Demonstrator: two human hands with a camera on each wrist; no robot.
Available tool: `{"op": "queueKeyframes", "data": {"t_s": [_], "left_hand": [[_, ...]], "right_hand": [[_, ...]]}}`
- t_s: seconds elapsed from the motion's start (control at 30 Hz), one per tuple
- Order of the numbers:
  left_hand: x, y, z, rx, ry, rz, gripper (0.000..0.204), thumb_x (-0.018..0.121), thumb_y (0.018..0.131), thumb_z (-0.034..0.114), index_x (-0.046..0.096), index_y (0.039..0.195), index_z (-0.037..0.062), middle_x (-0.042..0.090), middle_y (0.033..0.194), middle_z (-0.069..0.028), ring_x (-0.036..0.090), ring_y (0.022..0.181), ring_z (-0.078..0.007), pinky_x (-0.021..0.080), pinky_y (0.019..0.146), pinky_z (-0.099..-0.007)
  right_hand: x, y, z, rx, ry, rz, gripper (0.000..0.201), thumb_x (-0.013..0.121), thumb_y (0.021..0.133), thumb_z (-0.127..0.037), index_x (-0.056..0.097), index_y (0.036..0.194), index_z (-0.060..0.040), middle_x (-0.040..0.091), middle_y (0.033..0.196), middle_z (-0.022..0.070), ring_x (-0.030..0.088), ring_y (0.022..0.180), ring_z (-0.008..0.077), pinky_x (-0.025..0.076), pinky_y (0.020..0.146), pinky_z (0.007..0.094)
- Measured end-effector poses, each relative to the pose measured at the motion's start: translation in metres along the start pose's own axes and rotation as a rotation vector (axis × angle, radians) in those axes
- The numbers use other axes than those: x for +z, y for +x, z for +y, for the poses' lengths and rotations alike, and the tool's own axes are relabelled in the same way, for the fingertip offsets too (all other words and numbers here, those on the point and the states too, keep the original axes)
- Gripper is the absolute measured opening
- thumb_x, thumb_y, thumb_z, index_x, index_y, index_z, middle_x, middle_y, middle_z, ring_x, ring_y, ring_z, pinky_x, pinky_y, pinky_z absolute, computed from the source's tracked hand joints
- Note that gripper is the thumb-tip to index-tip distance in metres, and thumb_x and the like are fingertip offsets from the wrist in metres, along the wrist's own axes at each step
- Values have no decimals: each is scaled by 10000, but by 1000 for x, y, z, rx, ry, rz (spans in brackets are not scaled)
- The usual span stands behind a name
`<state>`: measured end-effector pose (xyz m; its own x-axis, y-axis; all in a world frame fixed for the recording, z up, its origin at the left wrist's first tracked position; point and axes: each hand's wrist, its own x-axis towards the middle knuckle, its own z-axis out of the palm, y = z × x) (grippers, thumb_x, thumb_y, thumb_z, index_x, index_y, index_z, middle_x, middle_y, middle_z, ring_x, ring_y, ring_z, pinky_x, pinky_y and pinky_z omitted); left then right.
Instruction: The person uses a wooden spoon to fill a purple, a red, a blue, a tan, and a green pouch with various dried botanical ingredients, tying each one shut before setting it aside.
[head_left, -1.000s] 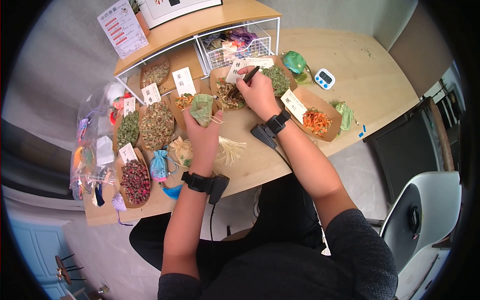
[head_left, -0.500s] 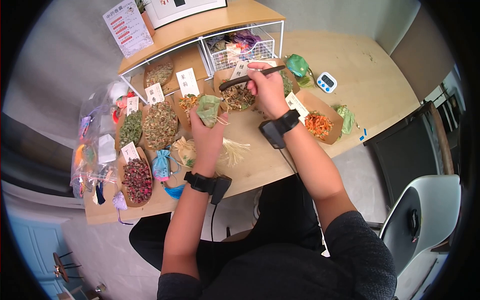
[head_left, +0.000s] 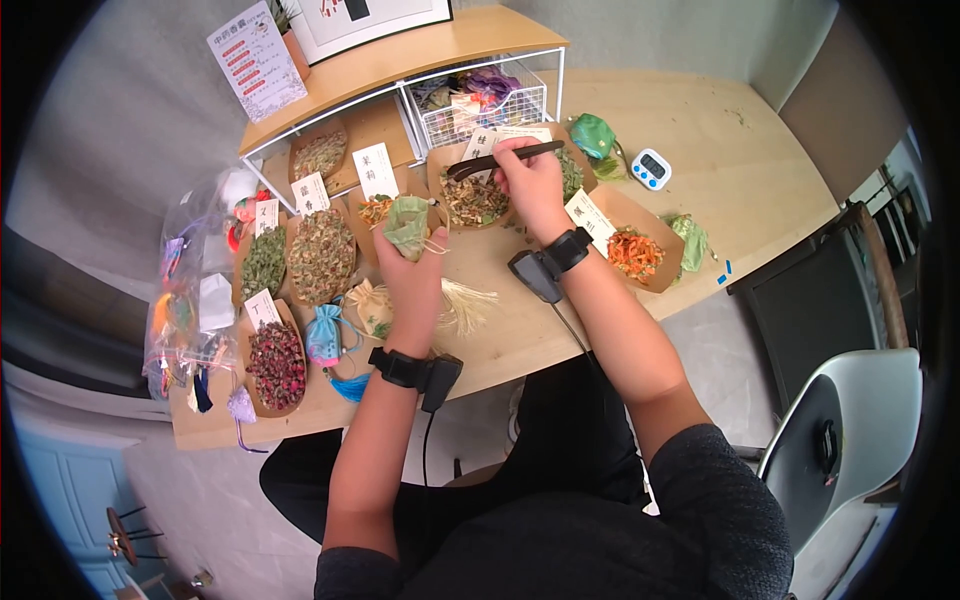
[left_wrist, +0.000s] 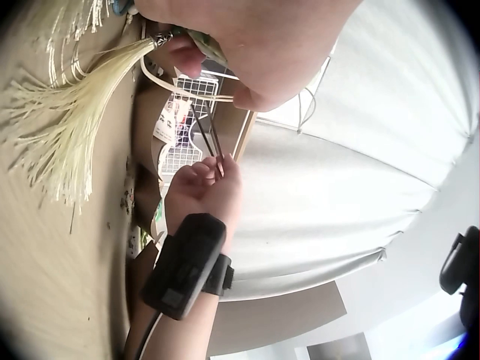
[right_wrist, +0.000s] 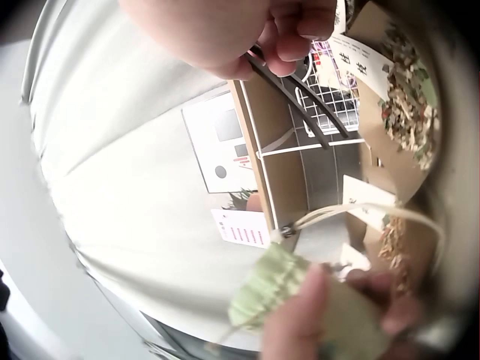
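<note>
My left hand [head_left: 408,275] grips a pale green drawstring pouch [head_left: 408,228], its mouth open and facing up. Cream cords trail from the pouch, and a cream tassel [left_wrist: 94,112] hangs near that hand in the left wrist view. In my right hand [head_left: 535,190] is a pair of dark tongs [right_wrist: 289,97], pinched between thumb and fingers. Their two prongs stand slightly apart, with nothing visible between the tips. The tongs point left over a paper tray of mixed chopped herbs [head_left: 472,205]. Beside the pouch lies a tray of orange and yellow herbs [head_left: 375,210].
Labelled trays of rosebuds [head_left: 277,360], brownish herbs [head_left: 322,255], green leaves [head_left: 263,265] and orange petals [head_left: 635,252] surround the hands. A blue pouch [head_left: 325,335] lies near the front edge. Behind stand a wooden shelf [head_left: 400,70] and wire basket [head_left: 530,100]; a timer [head_left: 651,169] sits right.
The tongs have come up from the herb tray and swung to point left, toward the pouch. My left hand still holds the pouch in nearly the same place.
</note>
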<state>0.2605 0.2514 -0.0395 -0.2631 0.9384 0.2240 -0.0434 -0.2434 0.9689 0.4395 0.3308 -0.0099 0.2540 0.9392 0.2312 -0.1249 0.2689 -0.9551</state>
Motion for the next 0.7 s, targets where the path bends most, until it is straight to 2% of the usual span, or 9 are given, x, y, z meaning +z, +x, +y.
{"op": "queueKeyframes", "data": {"t_s": [0.07,0.1,0.2,0.3,0.5,0.7], "left_hand": [[1,-2,5,-15,-23,2,520,798,865,151,484,1259,25,576,1132,-56,563,1006,-134,484,876,-300],[2,-2,7,-23,-35,5,517,795,870,154,483,1262,25,574,1129,-53,562,1004,-134,484,876,-301],[0,-1,4,1,-28,-3,509,787,879,150,479,1266,27,571,1133,-53,561,1002,-130,485,870,-295],[1,-1,5,-7,-31,-3,505,785,880,140,479,1266,27,571,1134,-53,561,1002,-129,485,869,-292],[1,-1,6,-20,-39,-13,493,776,879,121,481,1262,26,571,1143,-57,560,1017,-135,483,885,-300],[1,0,5,-8,-22,-20,472,772,879,120,488,1243,26,578,1151,-67,566,1033,-147,479,903,-306]], "right_hand": [[0,2,12,-97,-225,-7,165,697,949,-188,646,990,-37,627,713,10,549,592,69,434,540,227],[2,-4,3,-136,-357,0,169,704,942,-187,671,965,-23,640,726,9,551,614,76,447,569,243],[3,-8,4,-185,-479,-24,206,701,942,-212,685,959,-8,650,720,29,563,632,101,470,603,274],[5,-10,-3,-147,-570,14,253,693,944,-252,688,937,0,656,718,53,580,648,135,488,632,306],[5,-12,-8,-108,-564,51,267,686,941,-269,689,917,-3,666,705,77,597,640,162,494,639,323],[4,-9,5,-183,-577,11,240,697,927,-259,704,939,-20,683,715,102,618,630,175,500,619,327]]}}
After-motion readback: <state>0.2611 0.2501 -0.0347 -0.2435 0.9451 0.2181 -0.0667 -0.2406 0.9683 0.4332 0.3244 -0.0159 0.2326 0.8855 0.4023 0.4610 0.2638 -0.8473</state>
